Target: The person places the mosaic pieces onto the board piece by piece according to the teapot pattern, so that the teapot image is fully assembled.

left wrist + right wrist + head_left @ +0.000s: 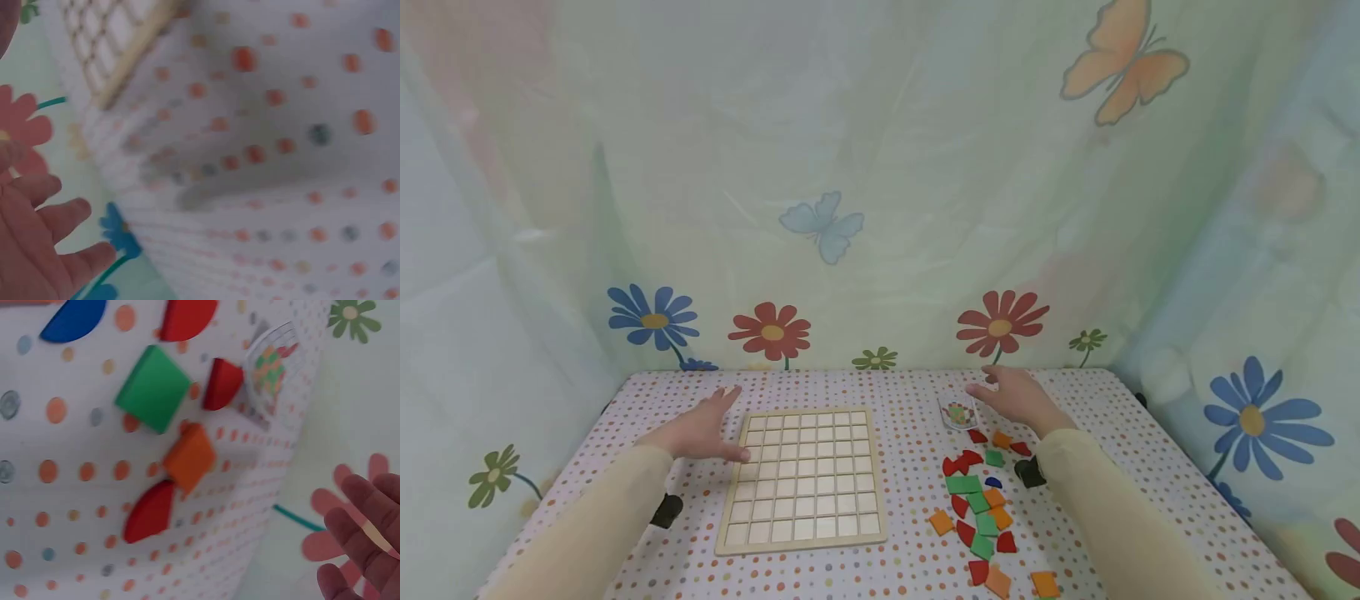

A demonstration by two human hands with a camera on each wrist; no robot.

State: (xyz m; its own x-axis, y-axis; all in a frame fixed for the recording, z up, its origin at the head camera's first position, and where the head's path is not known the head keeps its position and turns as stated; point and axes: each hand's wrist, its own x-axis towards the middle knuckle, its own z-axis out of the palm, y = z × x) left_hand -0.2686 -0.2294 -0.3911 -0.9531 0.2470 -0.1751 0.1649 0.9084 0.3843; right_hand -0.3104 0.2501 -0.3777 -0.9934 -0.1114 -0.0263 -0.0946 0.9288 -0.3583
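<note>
My left hand (702, 428) hovers by the left side of a wooden board (805, 485) ruled into a grid of square cells, its thumb overlapping the frame in the head view. The fingers (78, 215) are spread and hold nothing. Over on the right, my right hand (1017, 398) is raised near a small card (958, 413) printed with a coloured pattern. Its fingers (359, 540) are extended and empty. Nearer me lie flat coloured pieces: green squares (154, 389), orange squares (191, 459), red quarter-circles (150, 511) and a blue rounded piece (76, 320).
A dotted cloth covers the table (910, 467). Behind it hangs a curtain (880, 167) printed with flowers and butterflies. Dark wrist devices (666, 511) show beside both sleeves. Several orange squares (1045, 583) lie toward the near edge.
</note>
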